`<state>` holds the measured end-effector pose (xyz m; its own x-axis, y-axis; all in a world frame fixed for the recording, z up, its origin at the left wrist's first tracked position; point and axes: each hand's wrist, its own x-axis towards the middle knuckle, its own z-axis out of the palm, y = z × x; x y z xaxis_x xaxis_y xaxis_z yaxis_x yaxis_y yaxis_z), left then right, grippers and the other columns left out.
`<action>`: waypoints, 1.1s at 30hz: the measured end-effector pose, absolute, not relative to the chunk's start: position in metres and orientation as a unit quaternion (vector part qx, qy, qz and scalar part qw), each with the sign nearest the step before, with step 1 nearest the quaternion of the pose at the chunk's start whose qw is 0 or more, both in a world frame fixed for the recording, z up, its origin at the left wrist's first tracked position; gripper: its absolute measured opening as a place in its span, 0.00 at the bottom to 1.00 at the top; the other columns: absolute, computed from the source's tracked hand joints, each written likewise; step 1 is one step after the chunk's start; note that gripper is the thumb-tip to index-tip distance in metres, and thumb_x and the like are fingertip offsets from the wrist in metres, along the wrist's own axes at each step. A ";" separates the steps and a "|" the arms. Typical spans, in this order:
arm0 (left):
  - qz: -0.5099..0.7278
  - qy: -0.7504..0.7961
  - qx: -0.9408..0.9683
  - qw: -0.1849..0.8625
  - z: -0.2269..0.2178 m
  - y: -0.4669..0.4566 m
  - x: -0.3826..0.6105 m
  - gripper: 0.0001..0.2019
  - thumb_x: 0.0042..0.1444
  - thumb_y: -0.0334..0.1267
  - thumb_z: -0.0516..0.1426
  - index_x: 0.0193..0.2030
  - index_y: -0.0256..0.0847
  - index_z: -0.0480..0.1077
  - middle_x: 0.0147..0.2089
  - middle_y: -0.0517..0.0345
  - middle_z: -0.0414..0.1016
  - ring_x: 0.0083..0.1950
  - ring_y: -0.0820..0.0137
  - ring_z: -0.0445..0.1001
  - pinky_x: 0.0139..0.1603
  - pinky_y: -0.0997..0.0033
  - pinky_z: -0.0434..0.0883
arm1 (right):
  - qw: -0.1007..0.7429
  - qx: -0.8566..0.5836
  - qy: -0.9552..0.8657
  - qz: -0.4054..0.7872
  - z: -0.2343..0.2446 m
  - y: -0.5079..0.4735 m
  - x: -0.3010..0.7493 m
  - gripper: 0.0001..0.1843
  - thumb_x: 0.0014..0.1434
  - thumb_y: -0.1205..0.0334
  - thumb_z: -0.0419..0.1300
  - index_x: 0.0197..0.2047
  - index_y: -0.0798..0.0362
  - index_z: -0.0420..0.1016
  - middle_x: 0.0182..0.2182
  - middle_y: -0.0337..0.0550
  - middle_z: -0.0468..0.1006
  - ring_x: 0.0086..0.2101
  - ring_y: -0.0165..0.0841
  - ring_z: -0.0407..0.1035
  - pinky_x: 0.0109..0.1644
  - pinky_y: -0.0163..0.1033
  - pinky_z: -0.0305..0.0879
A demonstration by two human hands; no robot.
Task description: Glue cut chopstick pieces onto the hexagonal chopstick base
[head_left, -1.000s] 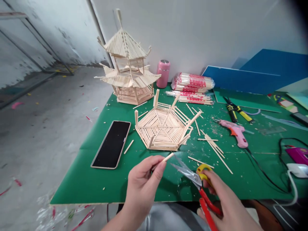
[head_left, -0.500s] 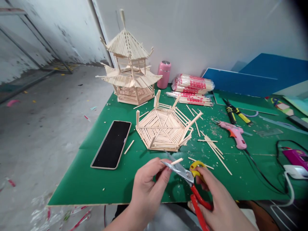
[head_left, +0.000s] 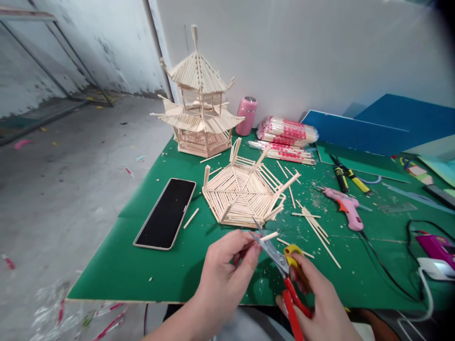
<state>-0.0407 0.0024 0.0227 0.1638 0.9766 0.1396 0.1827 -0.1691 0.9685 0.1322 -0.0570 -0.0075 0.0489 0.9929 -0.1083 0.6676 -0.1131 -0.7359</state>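
Observation:
My left hand (head_left: 227, 270) pinches a short wooden stick (head_left: 268, 236) between thumb and forefinger, low over the green mat (head_left: 149, 265). My right hand (head_left: 320, 303) grips red-handled shears (head_left: 284, 274) with a yellow catch; their metal blades sit around the stick, close to my left fingertips. Just beyond lies a flat hexagonal frame of wooden sticks (head_left: 245, 192) with short posts standing at its corners.
A finished stick pagoda (head_left: 199, 113) stands at the back left, next to a pink can (head_left: 247, 116) and packs of wrapped chopsticks (head_left: 286, 135). A dark phone (head_left: 166, 212) lies left; loose sticks (head_left: 313, 222), a pink glue gun (head_left: 343, 206), pliers (head_left: 346, 173) and cables (head_left: 398, 265) lie right.
The shears moved left onto the stick, their blades now closing around it near my left fingers. Both hands drifted slightly right and the view shifted a little.

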 end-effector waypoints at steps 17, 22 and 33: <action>0.462 0.436 0.690 0.348 0.026 0.005 -0.042 0.08 0.53 0.27 0.52 0.29 0.36 0.72 0.23 0.59 0.69 0.23 0.75 0.68 0.24 0.80 0.65 | 0.192 -0.618 -0.738 0.193 -0.011 -0.055 0.144 0.33 0.51 0.57 0.55 0.56 0.59 0.44 0.46 0.60 0.67 0.42 0.42 0.69 0.43 0.42 0.69; 0.454 0.418 0.727 0.301 0.026 0.007 -0.043 0.08 0.53 0.26 0.52 0.28 0.34 0.72 0.23 0.56 0.71 0.25 0.73 0.69 0.26 0.78 0.67 | 0.171 -0.627 -0.736 0.191 -0.007 -0.057 0.140 0.35 0.51 0.56 0.54 0.56 0.59 0.42 0.46 0.60 0.68 0.42 0.41 0.70 0.42 0.41 0.69; 0.481 0.345 0.778 0.211 0.025 0.010 -0.041 0.09 0.51 0.24 0.50 0.27 0.38 0.68 0.22 0.57 0.70 0.23 0.74 0.63 0.26 0.75 0.64 | 0.195 -0.622 -0.707 0.274 0.008 -0.061 0.133 0.28 0.47 0.58 0.56 0.49 0.57 0.52 0.34 0.48 0.75 0.33 0.37 0.72 0.33 0.33 0.69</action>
